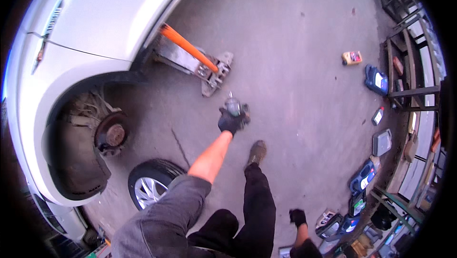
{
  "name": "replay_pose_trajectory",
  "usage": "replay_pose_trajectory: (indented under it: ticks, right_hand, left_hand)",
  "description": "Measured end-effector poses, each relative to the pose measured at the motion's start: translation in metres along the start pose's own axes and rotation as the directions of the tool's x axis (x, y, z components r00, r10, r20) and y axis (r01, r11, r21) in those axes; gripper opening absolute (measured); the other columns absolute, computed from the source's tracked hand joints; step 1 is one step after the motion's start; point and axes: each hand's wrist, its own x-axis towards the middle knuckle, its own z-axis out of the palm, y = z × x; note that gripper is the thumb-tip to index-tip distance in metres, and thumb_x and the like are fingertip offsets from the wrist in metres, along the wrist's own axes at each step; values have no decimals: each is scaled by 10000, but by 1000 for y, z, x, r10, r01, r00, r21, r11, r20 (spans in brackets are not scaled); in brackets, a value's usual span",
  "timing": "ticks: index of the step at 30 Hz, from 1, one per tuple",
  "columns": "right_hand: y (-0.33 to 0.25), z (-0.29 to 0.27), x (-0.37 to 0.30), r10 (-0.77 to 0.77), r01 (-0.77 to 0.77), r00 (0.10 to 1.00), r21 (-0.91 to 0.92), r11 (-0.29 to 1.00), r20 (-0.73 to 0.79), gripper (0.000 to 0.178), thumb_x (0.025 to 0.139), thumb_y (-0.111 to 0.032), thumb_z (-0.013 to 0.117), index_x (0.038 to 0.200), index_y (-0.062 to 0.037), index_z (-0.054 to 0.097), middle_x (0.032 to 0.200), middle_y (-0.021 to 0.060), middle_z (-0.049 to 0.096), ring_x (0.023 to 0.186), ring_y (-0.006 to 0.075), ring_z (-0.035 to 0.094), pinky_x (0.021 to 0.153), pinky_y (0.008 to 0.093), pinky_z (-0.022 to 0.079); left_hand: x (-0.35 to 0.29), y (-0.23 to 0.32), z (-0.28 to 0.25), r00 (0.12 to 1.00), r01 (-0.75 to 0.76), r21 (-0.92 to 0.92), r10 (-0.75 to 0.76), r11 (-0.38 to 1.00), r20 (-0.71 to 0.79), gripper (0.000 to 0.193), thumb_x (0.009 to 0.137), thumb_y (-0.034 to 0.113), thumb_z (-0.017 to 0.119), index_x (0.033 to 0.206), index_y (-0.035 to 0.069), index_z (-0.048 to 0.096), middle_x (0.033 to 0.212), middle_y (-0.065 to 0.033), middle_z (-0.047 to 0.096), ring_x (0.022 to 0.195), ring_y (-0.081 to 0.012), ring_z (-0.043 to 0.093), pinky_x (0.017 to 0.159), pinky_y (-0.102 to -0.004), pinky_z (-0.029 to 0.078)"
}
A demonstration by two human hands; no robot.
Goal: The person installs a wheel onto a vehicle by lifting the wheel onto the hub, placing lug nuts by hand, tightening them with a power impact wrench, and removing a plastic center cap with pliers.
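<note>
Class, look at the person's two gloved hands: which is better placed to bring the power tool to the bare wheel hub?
Left, probably. The left hand already grips the power tool, nearer the wheel hub; the right hand hangs low, holding nothing.

One head cam, high up, looks down at floor. Left hand [231, 121] far out in front, right hand [298, 217] low and close.

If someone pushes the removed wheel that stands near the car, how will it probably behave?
The wheel stands on its tread, so a push would probably roll it. Its metal rim and thick tyre suggest it is heavy. Standing upright, it might tip sideways.
</note>
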Motion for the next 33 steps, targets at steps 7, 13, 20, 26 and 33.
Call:
replay_pose_trajectory:
  ticks: [7, 13, 20, 26, 33]
  right_hand:
    - [-46, -118, 183, 245, -166, 962, 970, 177, 120, 141, 874, -208, 615, 935, -97, 552, 657, 28, 554, 477, 131, 495, 421, 305, 431]
    - [-55, -66, 363, 118, -92, 971, 132, 987, -208, 434, 846, -400, 569, 687, 2, 607, 661, 169, 637, 619, 315, 631, 597, 453, 496]
    - [-65, -96, 456, 387, -431, 895, 201, 880, 224, 334, 690, -289, 663, 920, -47, 666, 862, 178, 660, 845, 343, 630, 762, 448, 507]
    - [-206, -147, 431, -197, 182, 939, -81, 980, -283, 310, 821, -354, 580, 926, -77, 670, 875, 198, 656, 834, 366, 630, 727, 468, 495]
    - [-304, -139, 582, -472, 338, 836, -416, 844, -278, 322, 808, -337, 579, 1009, -96, 654, 895, 175, 651, 874, 371, 604, 764, 464, 475]
  left_hand:
    - [68, 1, 54, 986, 127, 187, -103, 974, -133, 959, 614, 675, 667, 1171, -53, 386, 937, -194, 639, 868, -330, 640, 744, -416, 502]
    - [57, -48, 47, 984, -102, 47, 108, 994, -138, 890, 672, 515, 732, 1230, -33, 306, 1001, -222, 596, 895, -350, 614, 747, -416, 492]
    - [-101, -196, 3, 983, 26, -155, -54, 988, -175, 791, 753, 337, 759, 1347, 35, 331, 1145, -186, 558, 784, -231, 608, 672, -342, 506]
    - [-357, -380, -8, 660, 748, -92, -751, 657, 3, 645, 789, 380, 703, 1283, 92, 404, 877, -151, 641, 808, -291, 617, 700, -389, 491]
    - [-521, -396, -30, 286, 878, -449, -933, 164, 218, 479, 808, 266, 694, 1190, 101, 456, 672, -74, 612, 490, -153, 569, 442, -317, 474]
